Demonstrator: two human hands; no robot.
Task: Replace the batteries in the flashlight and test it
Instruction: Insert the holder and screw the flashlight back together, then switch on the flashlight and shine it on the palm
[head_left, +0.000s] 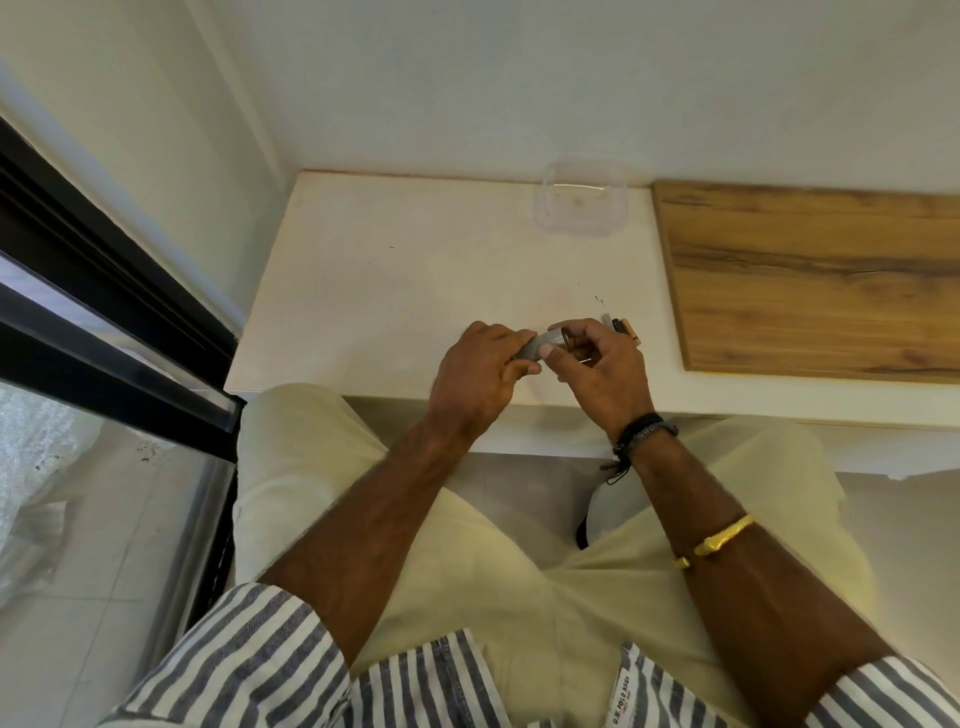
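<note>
A small grey flashlight (540, 344) is held over the near edge of the white table (395, 280). My left hand (478, 382) grips its left end with curled fingers. My right hand (597, 371) pinches its right end between thumb and fingers; most of that end is hidden by the fingers. Just behind my right hand, a few batteries (621, 328), dark and gold, lie on the table, partly hidden.
A clear plastic container (582, 202) stands at the back of the table by the wall. A wooden board (810, 275) covers the table's right side. A black-framed glass door (104, 291) runs along the left. My legs are under the table edge.
</note>
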